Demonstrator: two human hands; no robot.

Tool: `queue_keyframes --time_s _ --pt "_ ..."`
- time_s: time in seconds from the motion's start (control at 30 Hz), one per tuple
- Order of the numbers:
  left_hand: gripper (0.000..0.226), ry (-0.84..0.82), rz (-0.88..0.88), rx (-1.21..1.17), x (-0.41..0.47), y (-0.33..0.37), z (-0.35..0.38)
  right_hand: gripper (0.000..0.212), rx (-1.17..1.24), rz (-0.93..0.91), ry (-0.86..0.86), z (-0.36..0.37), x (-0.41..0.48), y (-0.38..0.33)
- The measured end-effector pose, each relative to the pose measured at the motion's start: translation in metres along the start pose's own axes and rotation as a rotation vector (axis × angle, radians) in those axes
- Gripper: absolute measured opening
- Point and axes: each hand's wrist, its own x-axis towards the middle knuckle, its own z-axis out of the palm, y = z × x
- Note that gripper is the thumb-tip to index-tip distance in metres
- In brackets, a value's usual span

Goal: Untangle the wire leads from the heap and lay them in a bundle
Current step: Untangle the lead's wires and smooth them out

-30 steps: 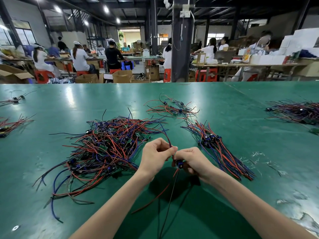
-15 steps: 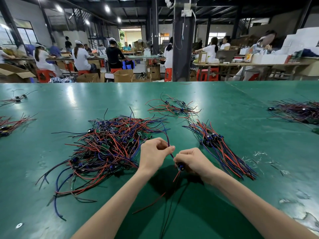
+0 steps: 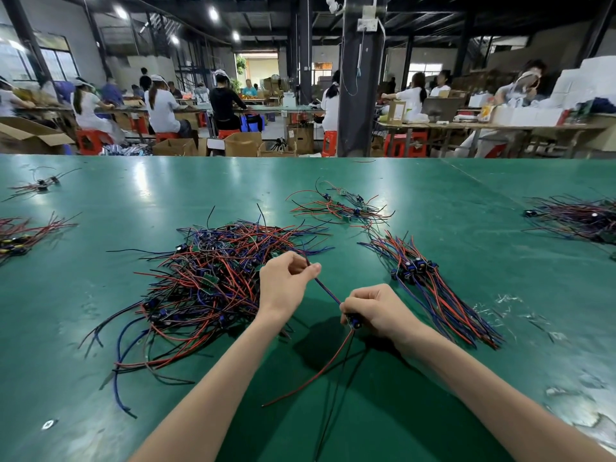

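A tangled heap [image 3: 213, 281] of red, blue and black wire leads lies on the green table [image 3: 433, 208], left of centre. A tidy bundle [image 3: 430, 288] of leads lies to the right of my hands. My left hand [image 3: 283, 281] pinches the blue wires of one wire lead [image 3: 326, 291] at the heap's right edge. My right hand [image 3: 376, 308] grips the same lead at its small blue part. Red and black tails of this lead trail from my right hand towards me.
A small loose cluster of leads [image 3: 343, 208] lies behind the bundle. More wire piles sit at the far right [image 3: 576, 218] and at the left edge [image 3: 20, 235]. Tiny wire scraps [image 3: 513, 305] dot the table on the right. Seated people work at tables beyond.
My hands have drawn apart. The blue wires now run taut between them, and the left hand has moved up and left along them.
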Motion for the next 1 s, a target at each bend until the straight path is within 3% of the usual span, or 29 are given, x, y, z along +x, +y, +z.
queue_keyframes --time_s 0.17,0.5,0.7,1.0 --pt "0.022 0.001 -0.036 -0.025 0.000 -0.001 0.000 0.032 -0.029 -0.026 -0.017 0.004 0.002 0.002" --pt "0.028 0.074 -0.232 -0.318 0.007 -0.005 -0.003 0.034 -0.029 -0.052 -0.017 0.002 0.004 0.002" --pt "0.021 0.131 -0.128 -0.212 0.005 -0.006 -0.003 0.030 -0.074 -0.073 -0.010 0.001 0.004 0.004" --pt "0.027 0.155 -0.162 -0.203 0.017 0.001 0.002 0.034 -0.043 -0.073 0.031 0.000 0.009 0.006"
